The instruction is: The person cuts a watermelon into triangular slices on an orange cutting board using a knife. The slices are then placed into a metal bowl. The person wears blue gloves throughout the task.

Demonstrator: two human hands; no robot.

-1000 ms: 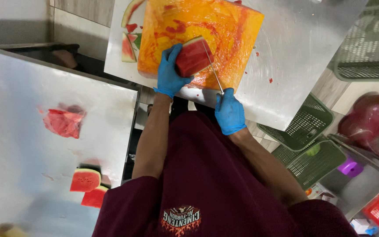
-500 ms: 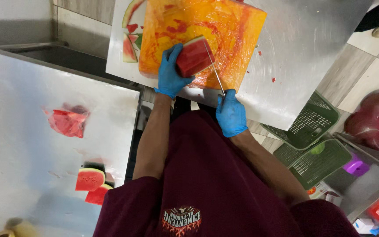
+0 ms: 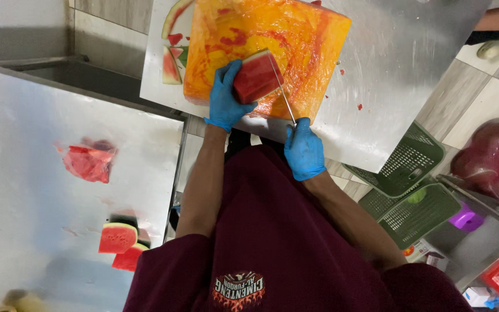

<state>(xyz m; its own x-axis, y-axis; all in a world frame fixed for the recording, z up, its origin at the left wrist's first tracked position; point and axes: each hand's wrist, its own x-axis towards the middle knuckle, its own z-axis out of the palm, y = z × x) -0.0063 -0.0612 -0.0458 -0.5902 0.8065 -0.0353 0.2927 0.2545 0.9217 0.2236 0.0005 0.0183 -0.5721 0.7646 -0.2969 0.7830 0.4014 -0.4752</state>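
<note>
Gripping a red block of watermelon [image 3: 257,76], the person's left hand [image 3: 224,99] in a blue glove wraps its fingers around the near side of the piece and pins it on the orange cutting board [image 3: 295,34]. The right hand [image 3: 304,149], also gloved in blue, is closed around the handle of a knife [image 3: 283,92], whose thin blade runs up along the right edge of the watermelon block, touching or just beside it. The board lies on a steel counter [image 3: 399,63], smeared with red juice. Strips of watermelon rind [image 3: 171,63] lie at the board's left edge. On a second steel table [image 3: 30,231] to the left sit a red chunk in clear wrap [image 3: 89,163] and, nearer the person, two watermelon wedges [image 3: 119,245] with green skin. Green plastic baskets [image 3: 405,185] stand on the floor to the right, beside a red bag [image 3: 495,159].
</note>
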